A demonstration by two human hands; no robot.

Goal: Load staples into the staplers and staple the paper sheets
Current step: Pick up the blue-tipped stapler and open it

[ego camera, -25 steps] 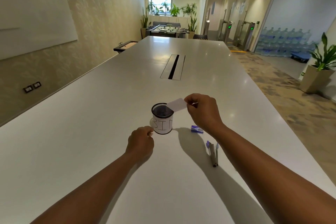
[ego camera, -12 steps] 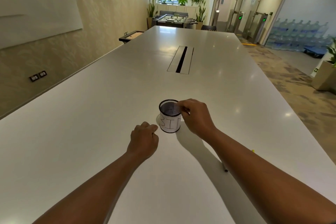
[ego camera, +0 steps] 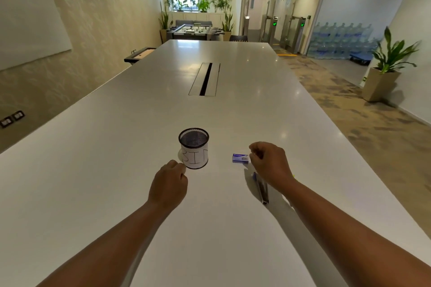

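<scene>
one round mesh cup (ego camera: 193, 148), maybe steel.

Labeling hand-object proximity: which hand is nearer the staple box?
The right hand. Its curled fingers are right at the small blue staple box; whether they touch it is unclear. The left hand sits beside the mesh cup marked BIN, well apart from the box.

Sitting on the table (ego camera: 116, 147): one mesh cup (ego camera: 194, 148), one staple box (ego camera: 240, 158), one stapler (ego camera: 261, 187). Two hands are showing, left (ego camera: 168, 187) and right (ego camera: 270, 164).
</scene>
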